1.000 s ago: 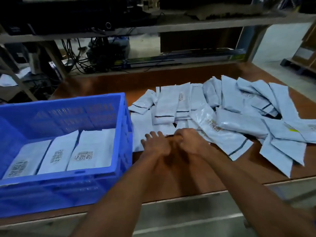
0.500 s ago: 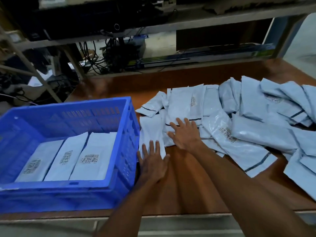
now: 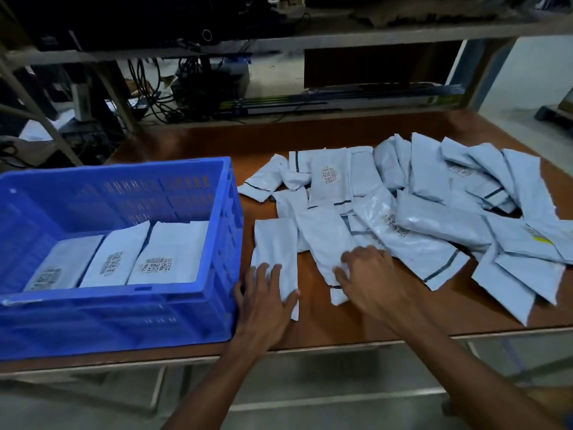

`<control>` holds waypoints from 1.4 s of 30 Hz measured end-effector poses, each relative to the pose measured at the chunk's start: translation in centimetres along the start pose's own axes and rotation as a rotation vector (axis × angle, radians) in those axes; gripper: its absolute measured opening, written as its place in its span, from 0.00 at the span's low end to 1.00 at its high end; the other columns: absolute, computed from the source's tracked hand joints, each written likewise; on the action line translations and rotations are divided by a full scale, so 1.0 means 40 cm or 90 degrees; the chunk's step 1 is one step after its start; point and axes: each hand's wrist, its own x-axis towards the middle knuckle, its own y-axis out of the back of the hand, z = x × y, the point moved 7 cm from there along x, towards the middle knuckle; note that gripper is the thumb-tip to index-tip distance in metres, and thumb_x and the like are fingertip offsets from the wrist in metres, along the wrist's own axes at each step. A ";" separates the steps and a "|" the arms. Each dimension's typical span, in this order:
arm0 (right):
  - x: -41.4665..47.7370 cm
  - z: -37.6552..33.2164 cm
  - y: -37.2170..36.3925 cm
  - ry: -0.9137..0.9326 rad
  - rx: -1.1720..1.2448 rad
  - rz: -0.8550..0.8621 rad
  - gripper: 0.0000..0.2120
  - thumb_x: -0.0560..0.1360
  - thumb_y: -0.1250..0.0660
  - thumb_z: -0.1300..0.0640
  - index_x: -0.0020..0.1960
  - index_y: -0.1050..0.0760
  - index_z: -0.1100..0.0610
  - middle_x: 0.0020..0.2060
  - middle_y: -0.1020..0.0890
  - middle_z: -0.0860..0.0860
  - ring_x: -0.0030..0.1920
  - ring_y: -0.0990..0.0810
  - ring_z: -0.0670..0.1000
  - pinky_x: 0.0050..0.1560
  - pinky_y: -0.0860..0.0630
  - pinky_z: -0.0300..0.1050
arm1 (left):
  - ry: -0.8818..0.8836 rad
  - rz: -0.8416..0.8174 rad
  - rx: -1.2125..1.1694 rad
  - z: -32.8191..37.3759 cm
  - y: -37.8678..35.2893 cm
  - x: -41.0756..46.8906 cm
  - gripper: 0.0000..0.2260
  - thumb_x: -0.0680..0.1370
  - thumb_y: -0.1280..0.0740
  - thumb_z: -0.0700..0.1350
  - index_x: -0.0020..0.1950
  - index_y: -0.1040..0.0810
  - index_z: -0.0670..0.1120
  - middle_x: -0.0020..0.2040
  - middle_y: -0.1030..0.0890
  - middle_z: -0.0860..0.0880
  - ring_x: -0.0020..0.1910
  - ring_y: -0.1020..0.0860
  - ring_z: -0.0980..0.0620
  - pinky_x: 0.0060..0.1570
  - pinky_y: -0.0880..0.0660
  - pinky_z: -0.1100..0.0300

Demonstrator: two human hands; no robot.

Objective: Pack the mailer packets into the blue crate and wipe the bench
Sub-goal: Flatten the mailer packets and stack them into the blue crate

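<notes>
Many slick, flat plastic packets (image 3: 434,225)

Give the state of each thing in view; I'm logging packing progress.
blue crate: on the bench, partly filled.
crated packets: three, side by side.
loose packets: heaped on the bench, unpacked.
left hand: flat on the packet nearest the crate.
right hand: on the next packet, fingers bent, grip unclear.
</notes>
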 end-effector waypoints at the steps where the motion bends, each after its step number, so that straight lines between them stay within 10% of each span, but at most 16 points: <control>1: 0.029 -0.006 0.006 0.006 0.021 0.045 0.20 0.77 0.45 0.42 0.56 0.21 0.52 0.53 0.18 0.53 0.54 0.21 0.55 0.57 0.29 0.53 | -0.003 0.008 -0.003 0.004 0.003 0.029 0.31 0.79 0.50 0.68 0.79 0.48 0.57 0.80 0.47 0.51 0.79 0.51 0.46 0.74 0.51 0.41; 7: 0.081 -0.031 -0.171 0.044 0.050 -0.163 0.30 0.78 0.60 0.31 0.78 0.60 0.37 0.80 0.56 0.45 0.80 0.56 0.54 0.76 0.49 0.63 | 0.014 -0.031 0.042 0.011 -0.058 0.124 0.33 0.79 0.52 0.69 0.80 0.56 0.60 0.82 0.54 0.52 0.79 0.55 0.38 0.75 0.52 0.37; 12: -0.012 -0.033 -0.187 -0.021 0.061 -0.125 0.30 0.80 0.56 0.33 0.79 0.62 0.39 0.80 0.59 0.44 0.80 0.59 0.54 0.76 0.49 0.60 | -0.023 0.014 0.054 0.028 -0.061 0.068 0.30 0.79 0.55 0.64 0.81 0.48 0.56 0.81 0.45 0.49 0.78 0.47 0.38 0.74 0.47 0.41; 22: -0.033 -0.054 -0.135 -0.061 0.103 -0.069 0.28 0.83 0.47 0.51 0.80 0.53 0.48 0.80 0.49 0.50 0.80 0.53 0.55 0.73 0.44 0.63 | -0.005 0.003 0.017 0.069 -0.027 0.042 0.25 0.81 0.41 0.48 0.78 0.37 0.48 0.78 0.38 0.42 0.73 0.37 0.34 0.66 0.35 0.37; 33: 0.129 -0.247 0.411 0.037 0.309 0.359 0.24 0.83 0.52 0.51 0.78 0.39 0.53 0.76 0.35 0.54 0.75 0.39 0.56 0.70 0.37 0.58 | -0.105 0.376 0.053 0.063 0.699 0.034 0.25 0.81 0.49 0.50 0.78 0.41 0.49 0.80 0.46 0.45 0.67 0.38 0.34 0.59 0.33 0.39; 38: 0.220 -0.544 0.419 0.167 0.432 0.228 0.22 0.84 0.48 0.53 0.76 0.36 0.56 0.73 0.30 0.55 0.72 0.33 0.55 0.73 0.38 0.49 | -0.003 0.215 0.114 -0.294 0.690 0.095 0.24 0.83 0.45 0.48 0.79 0.45 0.48 0.78 0.44 0.44 0.66 0.38 0.32 0.61 0.35 0.36; 42: 0.268 -0.757 0.322 0.219 0.360 0.079 0.16 0.82 0.45 0.59 0.67 0.28 0.60 0.58 0.22 0.60 0.56 0.23 0.63 0.56 0.27 0.57 | 0.056 0.037 0.176 -0.485 0.535 0.122 0.23 0.81 0.42 0.46 0.75 0.42 0.46 0.72 0.37 0.44 0.65 0.36 0.32 0.59 0.33 0.38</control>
